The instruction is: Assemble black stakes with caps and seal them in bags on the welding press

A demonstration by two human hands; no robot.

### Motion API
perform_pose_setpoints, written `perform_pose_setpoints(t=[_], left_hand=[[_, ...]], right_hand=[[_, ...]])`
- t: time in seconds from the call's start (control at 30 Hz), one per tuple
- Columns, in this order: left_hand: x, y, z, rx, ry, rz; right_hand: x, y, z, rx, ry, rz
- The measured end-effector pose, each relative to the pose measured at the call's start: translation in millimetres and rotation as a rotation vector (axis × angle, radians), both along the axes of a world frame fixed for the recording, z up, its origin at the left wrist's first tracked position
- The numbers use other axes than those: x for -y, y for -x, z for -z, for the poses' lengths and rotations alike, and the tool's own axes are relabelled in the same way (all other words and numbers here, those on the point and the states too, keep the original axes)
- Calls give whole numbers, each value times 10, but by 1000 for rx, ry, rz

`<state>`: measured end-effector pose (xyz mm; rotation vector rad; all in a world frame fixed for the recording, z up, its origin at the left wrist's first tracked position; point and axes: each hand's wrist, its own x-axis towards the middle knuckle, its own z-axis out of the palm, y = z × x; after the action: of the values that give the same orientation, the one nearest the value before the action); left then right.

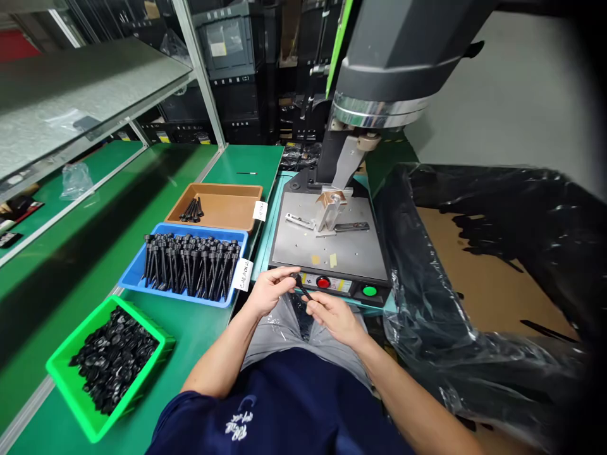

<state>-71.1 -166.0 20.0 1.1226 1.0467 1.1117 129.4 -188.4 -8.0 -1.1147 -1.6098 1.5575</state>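
Note:
A slim black plastic part (304, 291) with a wider head lies slanted between my two hands, in front of the bench press. My left hand (271, 292) pinches its upper, head end between thumb and fingers. Lower down, the fingers of my right hand (336, 317) close on its thin end. Just beyond my hands is the press's front panel with a red button (323, 282) and a green button (369, 291). A metal fixture (328, 212) stands on the grey base plate (284, 249), below the press's angled metal tool (349, 162).
Left on the green table (199, 341) are a blue tray (126, 278) full of long black parts, a brown tray (227, 205) with several, and a green bin (71, 385) of small black pieces. A plastic-lined box (446, 253) holding black parts stands right. A shelf (109, 76) overhangs the left.

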Motion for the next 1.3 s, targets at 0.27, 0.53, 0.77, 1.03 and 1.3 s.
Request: perform_pose_setpoints(t=[0.27, 0.53, 0.77, 1.03, 1.3], left_hand=[[-5, -259, 199, -88, -86, -55], [48, -307, 320, -227, -224, -140], [218, -187, 571, -292, -148, -134], [358, -208, 695, -298, -62, -101], [392, -211, 747, -293, -28, -102]], right_hand=[[-113, 149, 57, -349, 109, 176], [-387, 78, -67, -442, 194, 260], [-1453, -318, -328, -385, -229, 604], [-2331, -388, -300, -63, -546, 735], [-2581, -413, -276, 90, -548, 681]])
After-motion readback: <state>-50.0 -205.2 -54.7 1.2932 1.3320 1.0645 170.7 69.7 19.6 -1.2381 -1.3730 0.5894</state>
